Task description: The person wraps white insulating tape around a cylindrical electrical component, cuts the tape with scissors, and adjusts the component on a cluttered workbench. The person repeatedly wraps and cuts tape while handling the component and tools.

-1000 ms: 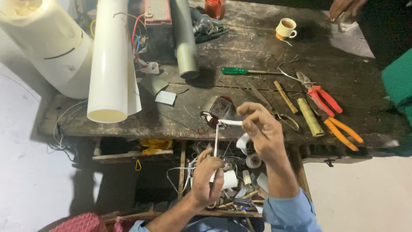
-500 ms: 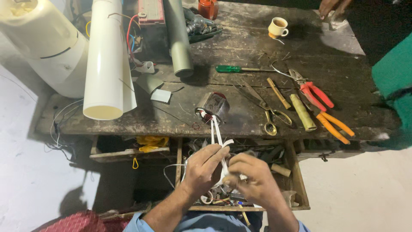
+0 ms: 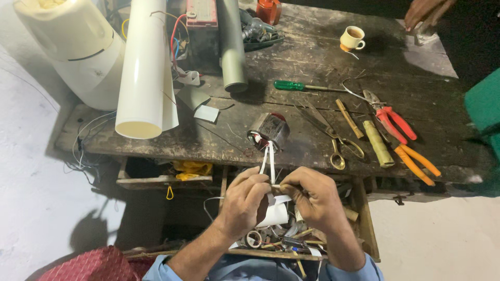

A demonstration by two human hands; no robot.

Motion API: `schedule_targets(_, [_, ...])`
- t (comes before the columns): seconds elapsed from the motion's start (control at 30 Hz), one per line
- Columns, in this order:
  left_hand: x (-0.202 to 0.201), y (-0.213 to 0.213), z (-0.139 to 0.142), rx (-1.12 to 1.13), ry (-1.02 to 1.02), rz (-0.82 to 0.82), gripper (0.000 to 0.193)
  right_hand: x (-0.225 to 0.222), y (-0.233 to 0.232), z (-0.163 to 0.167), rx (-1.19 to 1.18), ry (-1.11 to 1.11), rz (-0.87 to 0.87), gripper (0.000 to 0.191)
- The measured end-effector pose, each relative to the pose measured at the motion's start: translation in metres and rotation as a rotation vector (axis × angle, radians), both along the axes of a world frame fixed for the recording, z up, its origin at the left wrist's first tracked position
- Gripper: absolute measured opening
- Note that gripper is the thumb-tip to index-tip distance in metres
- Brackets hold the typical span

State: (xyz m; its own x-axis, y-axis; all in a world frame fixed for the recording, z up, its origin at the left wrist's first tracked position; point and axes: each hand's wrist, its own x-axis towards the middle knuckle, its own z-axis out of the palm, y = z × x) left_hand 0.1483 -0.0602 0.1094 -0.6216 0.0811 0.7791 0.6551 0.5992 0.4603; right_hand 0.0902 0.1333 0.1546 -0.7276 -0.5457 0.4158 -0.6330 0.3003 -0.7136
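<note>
The motor winding (image 3: 269, 130) lies near the front edge of the workbench (image 3: 312, 62), and its two white sleeved leads (image 3: 267, 161) hang down to the person's hands over the open drawer (image 3: 364, 218). The left hand (image 3: 242, 200) and the right hand (image 3: 312, 198) are both closed, pinching the lead ends between fingertips. A strong pull toward 6 o'clock could drag the winding off the edge or tear a lead. The scissors (image 3: 333, 135), at 3 o'clock of the winding, could also be knocked.
</note>
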Motion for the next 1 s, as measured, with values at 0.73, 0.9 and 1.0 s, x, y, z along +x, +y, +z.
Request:
schedule_targets(0.73, [-0.024, -0.025, 0.024, -0.164, 0.312, -0.003, 0.019, -0.042, -0.029, -0.005, 0.099, -0.298, 0.003, 0.033])
schedule_targets(0.9, [-0.023, -0.023, 0.023, -0.139, 0.313, -0.035, 0.013, -0.043, -0.029, -0.007, -0.018, -0.228, 0.139, 0.034])
schedule_targets(1.0, [-0.024, -0.021, 0.018, -0.133, 0.319, -0.054, 0.013, -0.041, -0.027, -0.014, -0.158, -0.333, 0.187, 0.027])
